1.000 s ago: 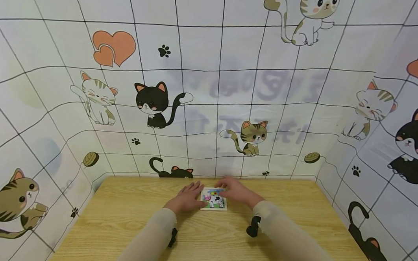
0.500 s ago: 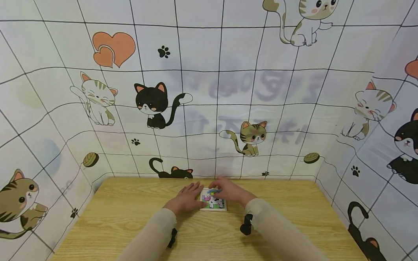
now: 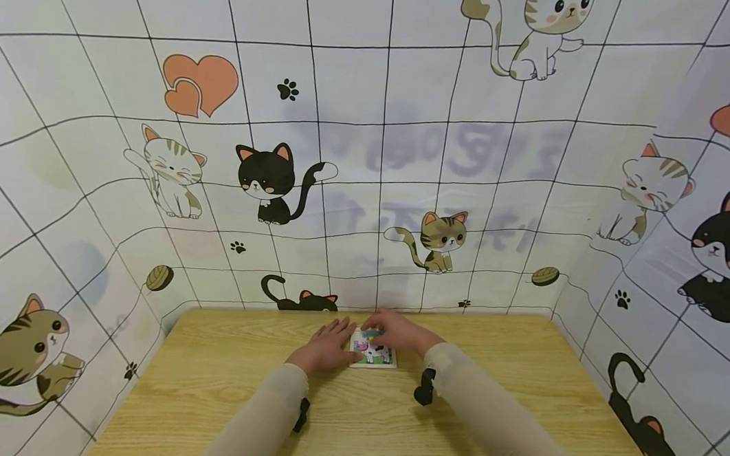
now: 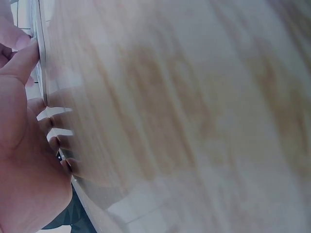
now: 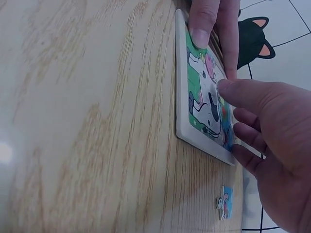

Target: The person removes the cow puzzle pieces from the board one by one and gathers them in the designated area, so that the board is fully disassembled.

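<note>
A small cow-picture jigsaw puzzle (image 3: 375, 356) lies on the wooden table in a white frame, seen steeply from the side in the right wrist view. My left hand (image 3: 326, 346) rests at its left edge, fingers stretched out, the thumb (image 5: 199, 36) pressing on the picture's border. My right hand (image 3: 401, 333) arches over the upper part of the puzzle. Its thumb (image 5: 233, 92) touches the picture while the other fingers (image 5: 248, 158) bend down by the far edge. I cannot tell whether a piece sits under that thumb, as the hand hides the spot.
A loose blue puzzle piece (image 5: 225, 202) lies on the table (image 3: 239, 387) beside the frame, visible in the right wrist view. Behind the table stands a wall covering (image 3: 355, 186) printed with cats and grid lines. Black straps (image 3: 425, 386) circle the sleeves.
My right hand has moved left over the upper part of the puzzle, covering more of the picture. The left hand and the puzzle frame stay where they were.
</note>
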`<state>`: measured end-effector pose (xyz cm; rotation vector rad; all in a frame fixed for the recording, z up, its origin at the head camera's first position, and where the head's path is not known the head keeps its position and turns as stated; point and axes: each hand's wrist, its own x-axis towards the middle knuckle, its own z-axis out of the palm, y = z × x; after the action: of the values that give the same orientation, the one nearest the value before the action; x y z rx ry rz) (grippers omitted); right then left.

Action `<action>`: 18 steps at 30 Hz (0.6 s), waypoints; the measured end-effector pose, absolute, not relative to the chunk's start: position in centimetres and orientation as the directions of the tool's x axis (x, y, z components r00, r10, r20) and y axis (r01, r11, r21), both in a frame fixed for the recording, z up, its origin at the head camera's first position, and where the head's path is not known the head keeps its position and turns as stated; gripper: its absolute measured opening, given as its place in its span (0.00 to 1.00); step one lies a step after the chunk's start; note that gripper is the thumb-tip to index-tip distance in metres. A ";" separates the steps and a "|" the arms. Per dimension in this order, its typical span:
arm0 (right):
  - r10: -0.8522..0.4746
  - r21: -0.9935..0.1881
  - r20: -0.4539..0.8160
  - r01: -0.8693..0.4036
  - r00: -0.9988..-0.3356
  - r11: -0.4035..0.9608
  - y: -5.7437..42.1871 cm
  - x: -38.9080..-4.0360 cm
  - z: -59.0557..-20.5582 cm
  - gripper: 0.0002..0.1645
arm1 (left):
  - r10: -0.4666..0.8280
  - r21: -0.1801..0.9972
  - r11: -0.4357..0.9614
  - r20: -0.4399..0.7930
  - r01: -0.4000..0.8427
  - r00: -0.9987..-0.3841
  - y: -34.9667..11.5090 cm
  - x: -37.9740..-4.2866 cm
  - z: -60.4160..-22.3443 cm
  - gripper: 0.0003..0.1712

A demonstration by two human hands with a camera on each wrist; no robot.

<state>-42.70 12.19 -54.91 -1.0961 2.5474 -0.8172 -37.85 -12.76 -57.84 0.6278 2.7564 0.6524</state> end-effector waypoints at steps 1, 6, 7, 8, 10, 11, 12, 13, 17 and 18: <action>-0.736 -0.579 -0.014 -0.594 -0.677 0.558 12.2 -42.8 -54.9 0.21 | 0.461 0.467 0.809 -0.125 0.357 -0.879 -12.8 -38.0 -58.2 0.54; -0.760 -0.537 -0.045 -0.626 -0.649 0.566 12.3 -43.1 -54.7 0.20 | 0.451 0.463 0.817 -0.141 0.344 -0.881 -12.6 -37.9 -57.6 0.54; -0.761 -0.530 -0.050 -0.629 -0.647 0.569 12.3 -43.1 -54.6 0.20 | 0.450 0.458 0.819 -0.142 0.345 -0.881 -12.6 -37.9 -57.7 0.54; -0.760 -0.525 -0.054 -0.629 -0.648 0.573 12.4 -43.2 -54.6 0.20 | 0.449 0.461 0.820 -0.150 0.339 -0.881 -12.6 -37.8 -57.3 0.54; -0.759 -0.521 -0.061 -0.627 -0.649 0.578 12.4 -43.3 -54.6 0.20 | 0.449 0.463 0.820 -0.158 0.336 -0.879 -12.5 -37.7 -57.1 0.54; -0.758 -0.521 -0.062 -0.626 -0.650 0.580 12.4 -43.3 -54.6 0.20 | 0.450 0.464 0.819 -0.158 0.336 -0.879 -12.6 -37.8 -57.2 0.54; -0.757 -0.523 -0.062 -0.624 -0.651 0.580 12.4 -43.3 -54.6 0.19 | 0.449 0.464 0.820 -0.161 0.334 -0.879 -12.6 -37.9 -57.4 0.54; -0.754 -0.525 -0.065 -0.620 -0.654 0.583 12.4 -43.3 -54.7 0.19 | 0.450 0.463 0.820 -0.159 0.336 -0.879 -12.6 -38.0 -57.5 0.54; -0.754 -0.531 -0.058 -0.619 -0.654 0.578 12.4 -43.3 -54.9 0.19 | 0.448 0.473 0.816 -0.152 0.334 -0.881 -12.8 -38.2 -58.1 0.55; -0.755 -0.531 -0.056 -0.621 -0.653 0.576 12.4 -43.3 -54.9 0.19 | 0.448 0.473 0.816 -0.152 0.333 -0.881 -12.8 -38.2 -58.2 0.55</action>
<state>-43.28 12.40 -54.91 -1.1345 2.5339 -0.6943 -38.23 -12.81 -58.16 0.6007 2.7443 0.6457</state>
